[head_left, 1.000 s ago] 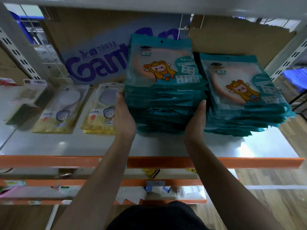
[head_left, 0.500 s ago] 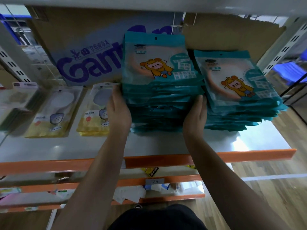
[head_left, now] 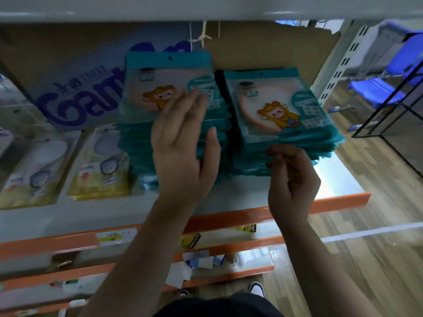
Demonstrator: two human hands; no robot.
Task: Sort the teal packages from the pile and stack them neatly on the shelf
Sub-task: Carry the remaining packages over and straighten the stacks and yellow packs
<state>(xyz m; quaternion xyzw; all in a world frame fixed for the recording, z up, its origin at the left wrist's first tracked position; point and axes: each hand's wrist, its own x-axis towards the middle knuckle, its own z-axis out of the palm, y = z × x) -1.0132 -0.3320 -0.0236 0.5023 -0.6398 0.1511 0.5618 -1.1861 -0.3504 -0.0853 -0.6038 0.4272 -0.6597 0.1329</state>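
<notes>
Left hand (head_left: 183,154) raised, back toward camera, fingers straight and spread, open, in front of taller stack of flat teal plastic packages (head_left: 167,72) with cartoon print. Right hand (head_left: 294,179) lower, fingers curled at front edge of shorter teal stack (head_left: 283,104); pinching or not, cannot tell. Stacks just beside each other on glossy white shelf (head_left: 251,191), orange front rail.

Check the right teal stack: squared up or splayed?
Splayed: the right teal stack has lower packages sticking out past the top package on the right side; edges are not flush.
</notes>
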